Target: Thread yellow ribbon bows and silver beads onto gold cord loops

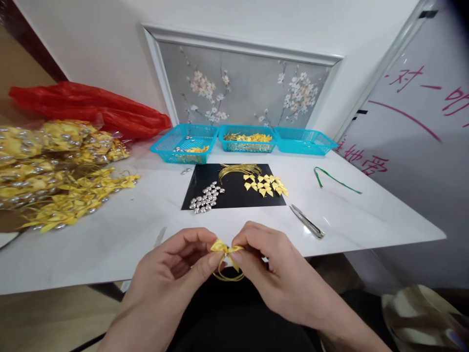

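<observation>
Between my two hands is a yellow ribbon bow [226, 249], held just off the table's front edge. The thumb and fingers of my left hand [183, 269] pinch its left loop. My right hand [269, 264] pinches its right side the same way. A loop of thin gold cord [227, 279] hangs below the bow. On a black mat [230, 195] beyond my hands lie silver heart-shaped beads [205, 199], a bundle of gold cords [238, 169] and several small yellow bows [266, 185].
Thread snips [307, 222] lie right of the mat, near a green tie [335, 180]. Three blue baskets stand behind: left [164, 155], middle [249, 146], right [308, 148]. Bagged yellow bow pieces [66, 146] and a red plastic bag [95, 107] fill the left. A whiteboard [410, 195] stands right.
</observation>
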The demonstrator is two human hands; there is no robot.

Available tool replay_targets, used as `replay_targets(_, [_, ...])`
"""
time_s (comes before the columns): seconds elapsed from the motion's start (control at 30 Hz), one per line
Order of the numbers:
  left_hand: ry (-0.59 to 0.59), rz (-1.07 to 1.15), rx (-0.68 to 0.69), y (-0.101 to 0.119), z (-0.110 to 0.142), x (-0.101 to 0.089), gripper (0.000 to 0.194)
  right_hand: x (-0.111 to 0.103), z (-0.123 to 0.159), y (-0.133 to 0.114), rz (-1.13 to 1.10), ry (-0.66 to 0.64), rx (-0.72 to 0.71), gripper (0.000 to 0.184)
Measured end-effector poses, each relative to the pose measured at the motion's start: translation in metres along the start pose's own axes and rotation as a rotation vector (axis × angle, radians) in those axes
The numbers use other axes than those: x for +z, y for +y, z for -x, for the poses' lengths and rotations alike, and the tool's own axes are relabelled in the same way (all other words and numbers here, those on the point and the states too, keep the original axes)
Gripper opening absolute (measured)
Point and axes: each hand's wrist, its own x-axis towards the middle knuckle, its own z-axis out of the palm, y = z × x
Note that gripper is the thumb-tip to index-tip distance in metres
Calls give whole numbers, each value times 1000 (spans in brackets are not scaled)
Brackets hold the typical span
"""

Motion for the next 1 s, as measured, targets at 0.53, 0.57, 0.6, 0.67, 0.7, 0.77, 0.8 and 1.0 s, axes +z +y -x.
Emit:
replay_targets(0.53, [20,-255,104,-1,12,-10,31,-8,0,-5,-82,-117,180,18])
replay_targets(0.57, [36,-284,130,0,11,-8,30,-8,-1,-4,-76,-119,183,18])
replay_targets(0.6, [48,-303,145,0,10,-6,30,-9,-2,-4,-70,-119,185,20])
replay_targets(0.67, [75,-324,154,1,9,-4,30,-10,-2,-4,-55,-100,182,24])
replay_targets(0.7, [89,-328,153,1,9,-3,31,-11,-2,-4,-46,-83,177,27])
replay_targets(0.77, [114,-328,157,1,9,-2,30,-11,-2,-4,-27,-47,175,25])
replay_targets(0.8, [123,-319,158,1,9,-1,28,-11,-1,-4,-13,-32,173,22])
replay_targets(1.0, [105,-268,186,4,9,1,21,-6,-3,0,64,-39,92,18])
